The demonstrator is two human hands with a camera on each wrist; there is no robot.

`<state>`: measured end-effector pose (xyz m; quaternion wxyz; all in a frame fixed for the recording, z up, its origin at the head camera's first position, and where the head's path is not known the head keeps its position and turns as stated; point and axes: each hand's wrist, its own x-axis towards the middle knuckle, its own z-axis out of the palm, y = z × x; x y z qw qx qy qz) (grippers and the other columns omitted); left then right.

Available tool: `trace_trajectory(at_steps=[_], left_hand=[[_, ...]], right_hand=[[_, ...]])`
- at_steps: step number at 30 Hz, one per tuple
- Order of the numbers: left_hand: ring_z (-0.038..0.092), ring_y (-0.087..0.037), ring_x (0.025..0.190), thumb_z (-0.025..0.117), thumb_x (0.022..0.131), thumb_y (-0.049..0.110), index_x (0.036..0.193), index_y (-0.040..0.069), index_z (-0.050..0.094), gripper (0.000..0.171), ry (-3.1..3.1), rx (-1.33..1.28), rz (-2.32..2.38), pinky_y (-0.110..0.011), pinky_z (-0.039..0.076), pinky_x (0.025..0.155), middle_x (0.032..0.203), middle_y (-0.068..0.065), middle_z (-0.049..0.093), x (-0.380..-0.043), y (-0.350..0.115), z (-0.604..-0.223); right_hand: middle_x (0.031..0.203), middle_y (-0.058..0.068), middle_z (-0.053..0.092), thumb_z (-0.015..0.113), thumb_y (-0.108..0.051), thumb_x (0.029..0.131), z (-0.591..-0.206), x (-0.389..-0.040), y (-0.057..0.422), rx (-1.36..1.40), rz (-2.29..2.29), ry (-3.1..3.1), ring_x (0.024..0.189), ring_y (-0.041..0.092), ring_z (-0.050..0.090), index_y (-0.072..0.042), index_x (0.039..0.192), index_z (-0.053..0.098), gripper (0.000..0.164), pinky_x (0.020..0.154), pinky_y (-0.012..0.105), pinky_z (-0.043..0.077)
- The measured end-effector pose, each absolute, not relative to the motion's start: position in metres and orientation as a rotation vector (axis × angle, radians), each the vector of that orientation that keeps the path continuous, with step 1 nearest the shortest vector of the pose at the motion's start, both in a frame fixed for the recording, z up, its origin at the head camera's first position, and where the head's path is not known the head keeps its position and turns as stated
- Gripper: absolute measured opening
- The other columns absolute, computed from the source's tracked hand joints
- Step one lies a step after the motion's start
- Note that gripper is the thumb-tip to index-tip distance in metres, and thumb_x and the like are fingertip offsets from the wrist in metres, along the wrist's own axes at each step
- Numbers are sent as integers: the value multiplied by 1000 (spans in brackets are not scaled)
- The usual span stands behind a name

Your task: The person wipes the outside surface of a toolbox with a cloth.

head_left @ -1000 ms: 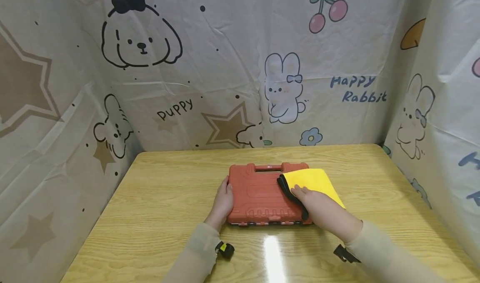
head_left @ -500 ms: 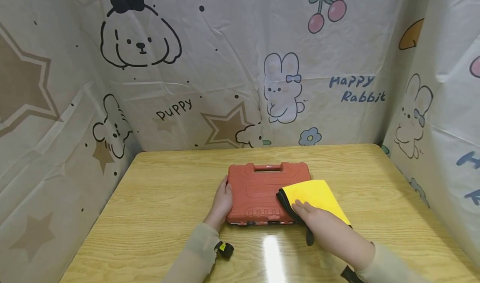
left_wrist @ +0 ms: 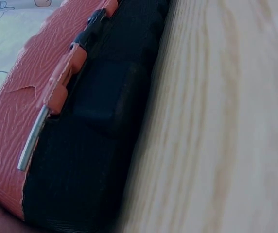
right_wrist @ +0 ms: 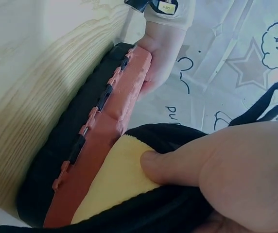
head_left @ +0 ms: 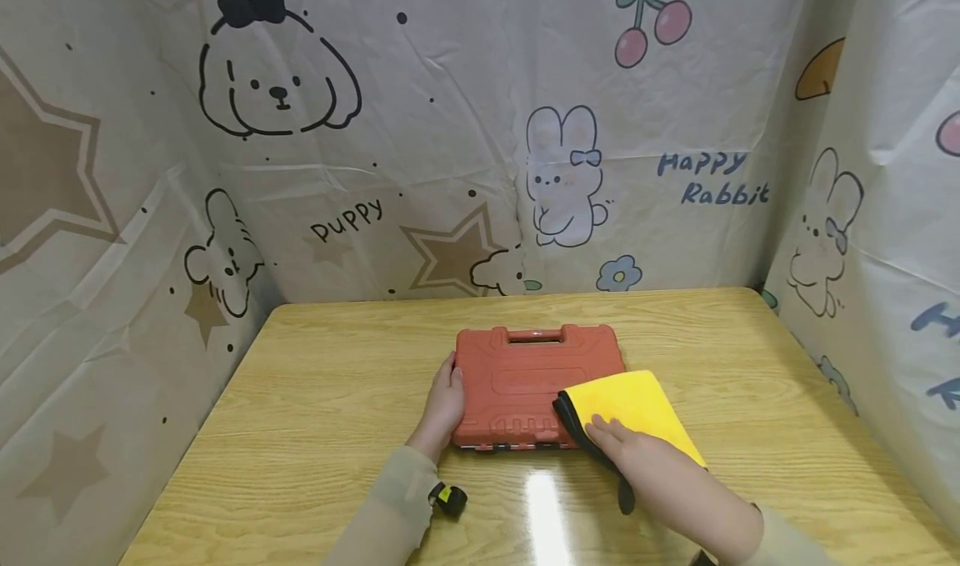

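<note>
A red plastic tool case (head_left: 517, 383) with a black lower half lies flat on the table, its handle toward the back. My left hand (head_left: 444, 403) holds the case's left side. The latches and a metal hinge pin show on the near edge of the case (left_wrist: 42, 87) in the left wrist view. In my right hand (head_left: 652, 466) is a folded yellow cloth (head_left: 630, 399) with black edging and a hanging loop. The cloth lies over the case's front right corner. My right thumb (right_wrist: 178, 167) presses on the yellow side in the right wrist view; the other fingers are mostly hidden there.
The wood-grain table (head_left: 337, 383) stretches to both sides of the case. A printed cloth backdrop (head_left: 450, 132) encloses it at the back and both sides. Bright glare (head_left: 547, 516) falls in front of the case.
My right hand has drawn the cloth toward the front and slightly right, uncovering the case's back right part. My left hand and the case have stayed in place.
</note>
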<state>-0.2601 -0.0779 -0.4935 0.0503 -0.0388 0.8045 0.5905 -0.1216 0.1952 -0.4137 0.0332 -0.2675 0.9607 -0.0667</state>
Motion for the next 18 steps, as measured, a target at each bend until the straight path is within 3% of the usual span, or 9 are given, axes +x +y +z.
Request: trace_trajectory(at_steps=[4,11,18], left_hand=[[14,-38,147,26,107,21,154,6,18,51,2445,-118,1801,-55,14,119,159,-19,17,-261,-78,-494],[14,-37,147,26,107,23,155,7,18,51,2436,-139,1801,-55,15,119,160,-18,17,-259,-78,-492],[15,-37,147,26,107,21,154,6,18,51,2445,-141,1796,-55,15,119,159,-19,18,-258,-78,-490]], right_hand=[[139,19,53,73,21,67,-413,-122,196,-800,-253,2936,120,36,57,-1,136,51,75,84,42,55],[136,18,56,63,22,76,-411,-124,202,-852,-306,2966,120,33,58,-2,136,52,66,90,43,53],[127,6,62,61,25,71,-397,-129,212,-823,-469,3000,114,22,61,-8,133,55,70,91,42,53]])
